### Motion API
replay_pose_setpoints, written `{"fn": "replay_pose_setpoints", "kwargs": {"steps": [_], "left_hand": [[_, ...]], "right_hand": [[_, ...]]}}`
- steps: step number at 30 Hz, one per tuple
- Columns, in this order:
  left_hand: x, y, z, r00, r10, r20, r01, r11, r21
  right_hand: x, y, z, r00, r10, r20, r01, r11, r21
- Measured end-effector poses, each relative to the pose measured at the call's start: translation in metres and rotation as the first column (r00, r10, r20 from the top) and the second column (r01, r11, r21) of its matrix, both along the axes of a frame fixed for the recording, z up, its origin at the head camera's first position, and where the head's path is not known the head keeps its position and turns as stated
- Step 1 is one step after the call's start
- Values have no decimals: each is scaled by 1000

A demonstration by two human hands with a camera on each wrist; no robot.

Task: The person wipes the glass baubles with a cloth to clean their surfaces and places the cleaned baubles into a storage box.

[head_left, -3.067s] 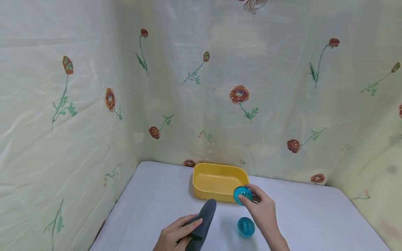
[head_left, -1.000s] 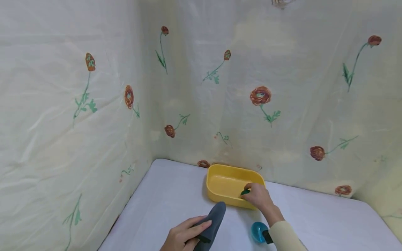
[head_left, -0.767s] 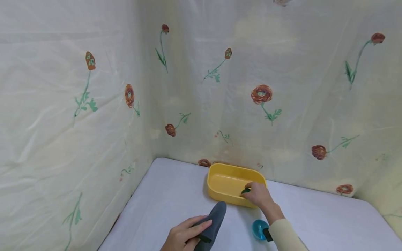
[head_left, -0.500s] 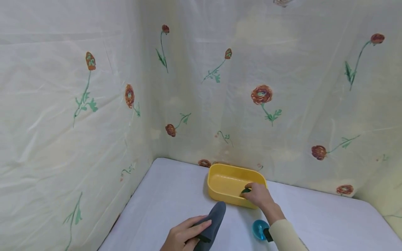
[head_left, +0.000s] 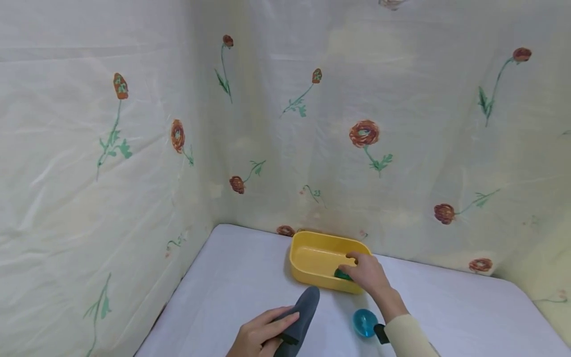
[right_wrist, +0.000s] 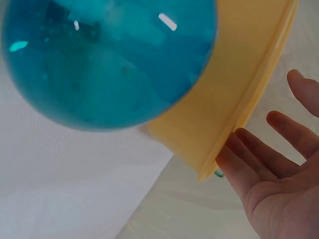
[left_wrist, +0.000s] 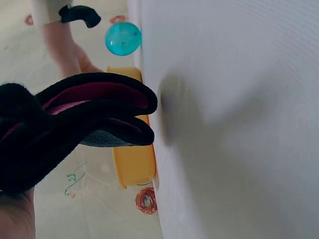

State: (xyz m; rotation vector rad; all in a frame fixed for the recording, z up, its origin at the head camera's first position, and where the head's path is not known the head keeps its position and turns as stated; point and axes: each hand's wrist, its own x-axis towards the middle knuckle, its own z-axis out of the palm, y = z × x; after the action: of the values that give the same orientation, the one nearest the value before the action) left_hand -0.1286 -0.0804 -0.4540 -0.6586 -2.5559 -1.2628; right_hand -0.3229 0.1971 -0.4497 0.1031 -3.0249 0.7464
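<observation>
My left hand (head_left: pixel 260 333) grips a soft dark grey slipper-like item (head_left: pixel 303 312), its exact kind unclear. In the left wrist view, this item (left_wrist: pixel 60 129) shows black edging and a dark pink lining. Over the front right of a yellow basin (head_left: pixel 321 282) is my right hand (head_left: pixel 367 272), fingers spread and partly bent. A rounded piece (head_left: pixel 342 274), looking green, lies inside the basin just below those fingers. In the right wrist view, the hand (right_wrist: pixel 279 179) holds nothing and overlaps the basin's rim. On the table, a translucent blue ball (head_left: pixel 365 323) sits near the right wrist.
A white-covered table (head_left: pixel 232 277) spreads beneath everything. Pale flower-printed cloth (head_left: pixel 267 124) hangs behind it and along both sides. The basin stands close to the back edge. A dark band (head_left: pixel 381 333) on the right wrist juts out beside the blue ball.
My right hand carried a translucent blue ball-like piece into the basin, where it looks green, and has let go, fingers parting from it. The left hand keeps its grip on the grey item.
</observation>
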Motion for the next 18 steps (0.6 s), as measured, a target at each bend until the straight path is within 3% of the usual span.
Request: {"fn": "replay_pose_setpoints", "kwargs": {"steps": [4, 18], "left_hand": [[1, 2, 0, 1000, -12, -22, 12, 1000, -1], [4, 7, 2, 999, 16, 34, -17, 1000, 23]], "right_hand": [[11, 3, 7, 999, -5, -42, 4, 1000, -19], [50, 19, 13, 983, -123, -139, 113, 991, -77]]}}
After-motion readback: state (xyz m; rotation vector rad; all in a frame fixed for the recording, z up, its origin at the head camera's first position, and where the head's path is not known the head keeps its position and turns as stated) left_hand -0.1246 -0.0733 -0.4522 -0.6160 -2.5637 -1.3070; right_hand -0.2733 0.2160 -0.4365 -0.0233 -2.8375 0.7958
